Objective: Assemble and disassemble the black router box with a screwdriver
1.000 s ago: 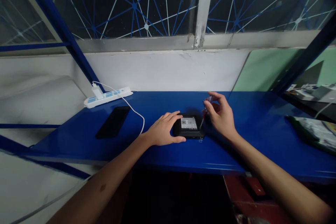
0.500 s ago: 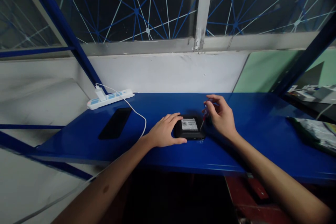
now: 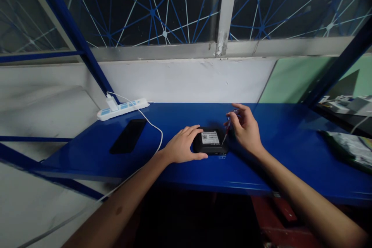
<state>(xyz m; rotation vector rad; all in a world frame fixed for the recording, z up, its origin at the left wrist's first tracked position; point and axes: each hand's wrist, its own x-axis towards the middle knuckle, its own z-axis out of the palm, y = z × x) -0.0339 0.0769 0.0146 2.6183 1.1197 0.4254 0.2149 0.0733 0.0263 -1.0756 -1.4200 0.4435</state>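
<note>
A small black electronic device [image 3: 206,149] lies flat on the blue table, with a white printed label on its top. My left hand [image 3: 182,145] grips its left side, thumb along the near edge and fingers over the far edge. In my right hand [image 3: 244,127] is a thin screwdriver [image 3: 225,136] with a see-through purplish handle, pinched between thumb and fingers. Its shaft slants down to the left, and the tip meets the device near the label's right edge. What lies under the tip is too small to make out.
Left on the blue table [image 3: 186,176] lies a black phone [image 3: 128,136]. Behind it sits a white power strip [image 3: 123,109] with a plugged-in charger, whose white cable [image 3: 155,127] runs past my left arm. A plastic packet [image 3: 350,149] lies at the right.
My right fingers have shifted slightly on the screwdriver's handle, the index finger straighter. The tip stays at the same place on the device. My left hand keeps its hold.
</note>
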